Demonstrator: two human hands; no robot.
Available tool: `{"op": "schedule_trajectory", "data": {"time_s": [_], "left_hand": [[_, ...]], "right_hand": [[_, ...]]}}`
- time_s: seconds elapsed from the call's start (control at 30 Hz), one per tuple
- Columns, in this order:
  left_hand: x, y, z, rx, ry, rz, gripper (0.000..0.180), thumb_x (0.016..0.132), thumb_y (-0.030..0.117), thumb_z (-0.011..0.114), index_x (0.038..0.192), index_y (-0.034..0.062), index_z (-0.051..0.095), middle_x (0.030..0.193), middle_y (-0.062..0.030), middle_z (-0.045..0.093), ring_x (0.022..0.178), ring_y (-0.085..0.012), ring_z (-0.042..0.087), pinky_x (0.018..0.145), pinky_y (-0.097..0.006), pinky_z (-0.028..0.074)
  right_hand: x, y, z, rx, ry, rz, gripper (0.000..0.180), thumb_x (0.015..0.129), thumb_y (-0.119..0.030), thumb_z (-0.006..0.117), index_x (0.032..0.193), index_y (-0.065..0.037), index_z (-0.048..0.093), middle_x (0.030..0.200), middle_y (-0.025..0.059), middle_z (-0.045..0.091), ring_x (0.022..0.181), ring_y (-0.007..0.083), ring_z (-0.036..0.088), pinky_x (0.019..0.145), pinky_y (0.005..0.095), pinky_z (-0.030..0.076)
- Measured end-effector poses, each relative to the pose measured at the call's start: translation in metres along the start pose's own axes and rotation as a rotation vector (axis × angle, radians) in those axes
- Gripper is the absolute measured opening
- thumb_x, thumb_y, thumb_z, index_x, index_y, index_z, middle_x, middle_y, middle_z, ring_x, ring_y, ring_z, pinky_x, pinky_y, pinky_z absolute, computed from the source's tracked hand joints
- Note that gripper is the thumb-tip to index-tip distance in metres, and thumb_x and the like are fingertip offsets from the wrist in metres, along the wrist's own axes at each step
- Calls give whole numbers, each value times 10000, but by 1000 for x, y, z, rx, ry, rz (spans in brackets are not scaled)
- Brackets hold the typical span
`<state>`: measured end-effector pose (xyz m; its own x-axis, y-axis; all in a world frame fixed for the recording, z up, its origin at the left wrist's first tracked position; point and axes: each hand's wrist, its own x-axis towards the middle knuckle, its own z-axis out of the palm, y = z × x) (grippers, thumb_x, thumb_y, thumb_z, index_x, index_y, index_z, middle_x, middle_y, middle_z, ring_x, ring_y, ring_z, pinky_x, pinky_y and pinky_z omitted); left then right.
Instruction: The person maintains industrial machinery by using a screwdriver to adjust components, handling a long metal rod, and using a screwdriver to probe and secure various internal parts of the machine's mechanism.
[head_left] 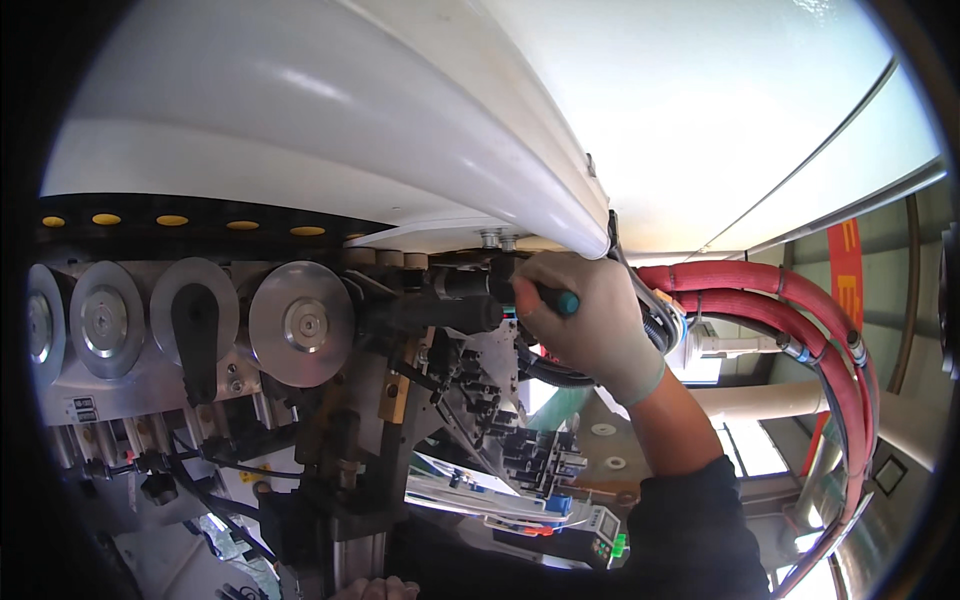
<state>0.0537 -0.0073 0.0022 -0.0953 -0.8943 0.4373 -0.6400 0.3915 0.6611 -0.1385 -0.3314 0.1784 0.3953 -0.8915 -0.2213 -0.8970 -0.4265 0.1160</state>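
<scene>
My right hand [590, 315], in a thin pale glove, is closed around a black tool handle with a teal end [567, 302]. The handle's kind cannot be made out, as the fist covers most of it. This hand is up against the dark machine assembly, just right of a thick black cylinder [470, 314] and under the white cover [440, 130]. At the lower edge, only the bent fingers of my left hand [375, 588] show, by a metal post; what they touch is hidden.
Several silver discs [302, 322] line the machine's left side, one behind a black lever [197, 335]. Thick red hoses [740, 278] curve down at the right. Dark cables hang beside my right wrist. Lower down are a rack of small black fittings [530, 450] and a small control box [600, 530].
</scene>
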Motion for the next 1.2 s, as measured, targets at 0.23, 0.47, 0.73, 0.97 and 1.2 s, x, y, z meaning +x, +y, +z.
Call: {"op": "schedule_trajectory", "data": {"time_s": [0.23,0.47,0.73,0.97,1.2], "left_hand": [[1,0,0,42,49,-7,167,1005,321,750,913,182,736,839,47,679,781,-134,710,652,-267,591],[-1,0,3,38,58,13,132,1003,272,723,929,168,756,873,38,692,809,-146,712,667,-266,574],[-1,23,3,79,-59,-171,150,805,52,741,920,147,722,860,-12,686,791,-226,691,622,-380,509],[30,21,-29,-716,-41,-463,91,921,-7,612,901,33,691,972,-130,680,917,-344,639,784,-421,511],[80,108,-10,-1216,-251,-584,360,1079,110,509,1376,-33,652,1129,-81,683,928,-145,608,876,-305,511]], "right_hand": [[-10,-1,-9,62,123,-52,118,901,-154,733,947,-47,753,810,144,726,735,327,718,703,396,570],[-41,6,-23,223,188,21,240,967,-186,720,1008,42,783,878,126,758,718,159,696,679,292,537],[-151,35,-38,1043,435,190,326,1055,-254,631,1083,62,705,690,123,680,573,187,656,507,282,499],[-262,35,-5,1601,471,289,435,1066,-404,588,1132,24,626,706,97,618,558,206,593,469,304,426],[-387,9,29,1771,581,420,460,1035,-420,652,1117,31,625,686,133,641,571,221,623,483,305,441]]}}
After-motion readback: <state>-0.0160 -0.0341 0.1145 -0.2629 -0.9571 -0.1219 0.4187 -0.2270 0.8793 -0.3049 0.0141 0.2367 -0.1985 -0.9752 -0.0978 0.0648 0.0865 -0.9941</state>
